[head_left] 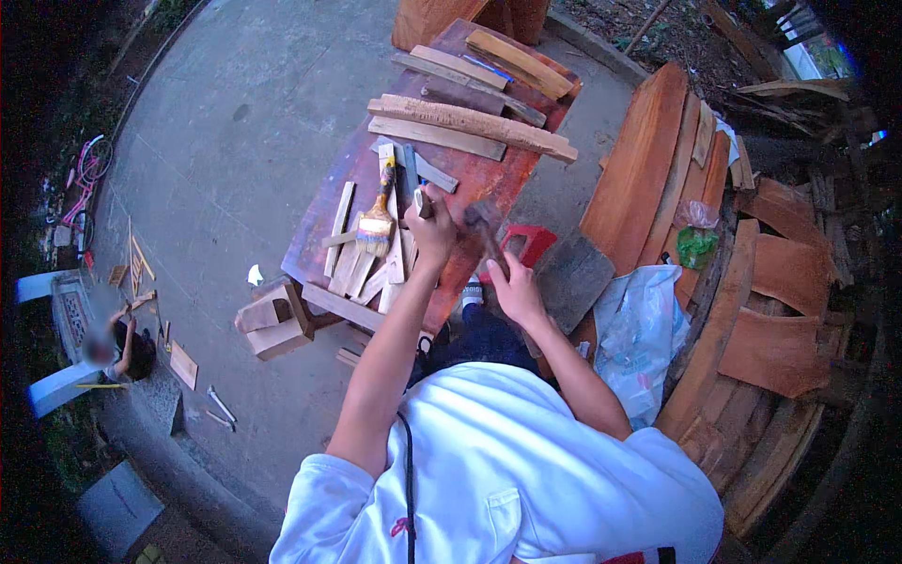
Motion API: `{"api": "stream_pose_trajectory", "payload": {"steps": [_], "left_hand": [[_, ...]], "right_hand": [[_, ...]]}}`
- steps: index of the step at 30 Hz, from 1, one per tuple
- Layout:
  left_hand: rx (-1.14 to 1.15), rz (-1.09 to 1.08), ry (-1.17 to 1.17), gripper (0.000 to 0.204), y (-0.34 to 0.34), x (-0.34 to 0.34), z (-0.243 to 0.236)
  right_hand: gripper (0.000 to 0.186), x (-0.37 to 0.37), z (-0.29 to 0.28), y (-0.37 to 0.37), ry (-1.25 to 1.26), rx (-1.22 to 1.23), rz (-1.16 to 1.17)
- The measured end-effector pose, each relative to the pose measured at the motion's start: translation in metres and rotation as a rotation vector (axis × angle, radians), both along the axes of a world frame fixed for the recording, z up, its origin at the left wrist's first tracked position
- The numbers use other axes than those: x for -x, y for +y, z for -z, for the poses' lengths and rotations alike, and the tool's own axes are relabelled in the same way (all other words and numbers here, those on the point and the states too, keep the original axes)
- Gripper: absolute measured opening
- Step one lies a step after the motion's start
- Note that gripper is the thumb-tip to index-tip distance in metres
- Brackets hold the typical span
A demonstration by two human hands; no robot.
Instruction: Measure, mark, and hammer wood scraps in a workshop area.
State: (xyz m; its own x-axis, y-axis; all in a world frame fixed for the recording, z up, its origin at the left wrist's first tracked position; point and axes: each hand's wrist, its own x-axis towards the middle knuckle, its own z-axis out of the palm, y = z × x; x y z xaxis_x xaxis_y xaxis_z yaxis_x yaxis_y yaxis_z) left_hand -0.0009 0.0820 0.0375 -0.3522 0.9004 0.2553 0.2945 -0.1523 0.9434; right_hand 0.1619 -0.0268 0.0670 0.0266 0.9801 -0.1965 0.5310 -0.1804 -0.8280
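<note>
My left hand (432,233) is closed over the worktable, gripping a small piece of wood (424,203) whose pale end sticks up from the fingers; the rest of it is hidden by the hand. To the right and a little nearer, my right hand (516,291) is wrapped around the handle of a hammer (489,242). The dark hammer head is blurred and hangs to the right of my left hand, apart from it. Just left of my left hand, a wide paintbrush (375,226) lies on several short wood strips (349,268).
Longer planks (470,122) lie across the reddish worktable (324,211). A cardboard box (274,322) sits on the floor at left, and a red stool (526,242) stands beside the table. Big boards (639,169) and a plastic bag (641,324) are at right. Another person (132,348) works far left.
</note>
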Motion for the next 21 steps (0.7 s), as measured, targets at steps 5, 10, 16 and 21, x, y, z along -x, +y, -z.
{"api": "stream_pose_trajectory", "payload": {"steps": [5,10,16,21], "left_hand": [[0.065,-0.098,-0.14,0.044,0.007,0.002,0.006],[0.068,-0.193,-0.18,0.045,0.016,0.007,0.001],[0.047,-0.207,-0.147,0.043,0.015,0.002,-0.001],[-0.125,-0.086,0.089,0.037,0.006,-0.017,-0.004]], "right_hand": [[0.039,0.003,-0.009,0.0,0.095,0.032,0.062],[0.045,0.003,0.018,-0.001,-0.012,-0.09,0.064],[0.042,-0.002,-0.002,0.004,-0.163,0.087,-0.136],[0.037,0.005,-0.019,-0.004,-0.008,-0.115,0.025]]}}
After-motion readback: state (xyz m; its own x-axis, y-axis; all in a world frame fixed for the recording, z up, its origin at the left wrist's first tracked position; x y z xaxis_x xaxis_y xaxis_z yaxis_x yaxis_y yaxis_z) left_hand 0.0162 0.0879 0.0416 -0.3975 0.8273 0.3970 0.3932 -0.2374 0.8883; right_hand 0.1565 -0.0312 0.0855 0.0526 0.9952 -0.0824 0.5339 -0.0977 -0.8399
